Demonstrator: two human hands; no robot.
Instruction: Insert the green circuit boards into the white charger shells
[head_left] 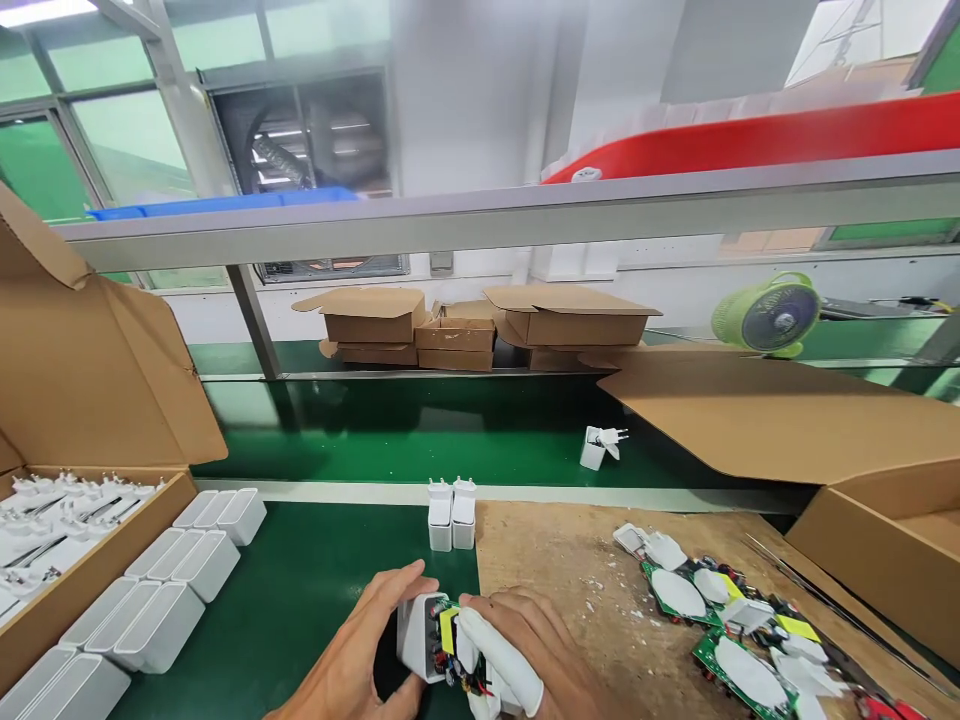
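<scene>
One casing (415, 637) between left fingers (388, 591)

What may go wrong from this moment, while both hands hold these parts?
The red wire may get pinched between the circuit board in the right hand and the case in the left hand. White crumbs on the wooden sheet could stick to the nearby boards. Those boards, lying crowded together, might snag each other.

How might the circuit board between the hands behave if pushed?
The circuit board is probably fragile, with small parts crowded and exposed. Its thin red wires likely flex, and might snag on the white housing beside it.
</scene>
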